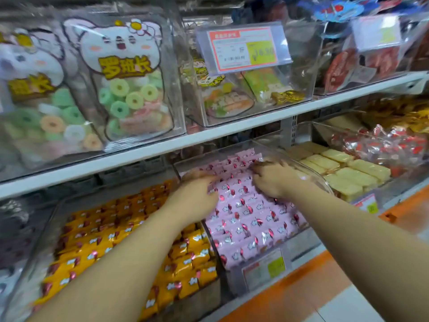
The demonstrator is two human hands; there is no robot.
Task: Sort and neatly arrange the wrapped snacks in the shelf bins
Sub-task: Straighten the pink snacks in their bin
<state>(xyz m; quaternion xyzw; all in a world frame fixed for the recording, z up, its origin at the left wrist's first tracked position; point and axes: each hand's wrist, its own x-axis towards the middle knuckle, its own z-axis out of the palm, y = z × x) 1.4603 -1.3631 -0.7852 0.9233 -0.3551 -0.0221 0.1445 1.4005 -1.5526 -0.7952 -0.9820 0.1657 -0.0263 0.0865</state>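
Where a row of clear bins stands beneath the white shelf [139, 154], both hands lie in the middle bin [324, 182], on the pink-wrapped snacks [246, 214] that fill it in rows; left hand [197, 194] at the bin's left rear, fingers reaching across the packets; right hand [271, 180] at the right rear, knuckles up, fingers bent down onto the packets; motion blur hides whether either hand pinches a packet or merely presses, so neither grip can be told. Orange-wrapped snacks [130, 231] fill the bin just to the left; pale yellow bars [348, 173] lie in the bin to the right, red-wrapped sweets [383, 145] behind them. On the white shelf: bags of ring-shaped sweets [130, 94]; a price label [246, 47].
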